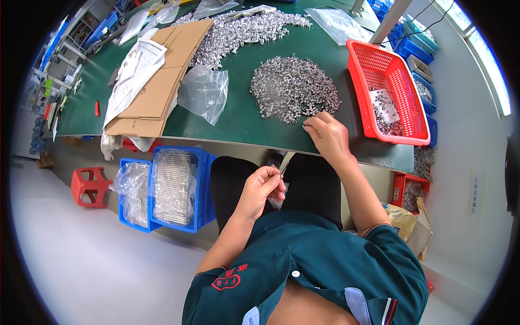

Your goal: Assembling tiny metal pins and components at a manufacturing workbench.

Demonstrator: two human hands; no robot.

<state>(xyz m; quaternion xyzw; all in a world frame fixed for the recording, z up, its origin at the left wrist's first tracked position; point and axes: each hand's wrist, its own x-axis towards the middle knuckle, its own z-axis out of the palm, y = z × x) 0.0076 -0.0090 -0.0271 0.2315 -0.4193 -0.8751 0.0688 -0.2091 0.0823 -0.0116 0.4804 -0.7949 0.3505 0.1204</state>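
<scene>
Over my lap, my left hand (262, 190) is closed in a pinch, with a thin pale strip showing by its fingertips; whether it holds that strip is unclear. My right hand (329, 138) rests at the table's near edge, its fingers bent together at the front of a round pile of small silvery metal parts (292, 86). Anything between those fingertips is too small to make out. Behind that pile spreads a larger heap of shiny metal pieces (244, 32).
A red plastic basket (360, 92) with small parts and a paper slip stands right on the green table (238, 127). Cardboard (176, 70), papers (132, 76) and a clear bag (205, 95) lie left. Below are blue crates (203, 189) and a red stool (89, 187).
</scene>
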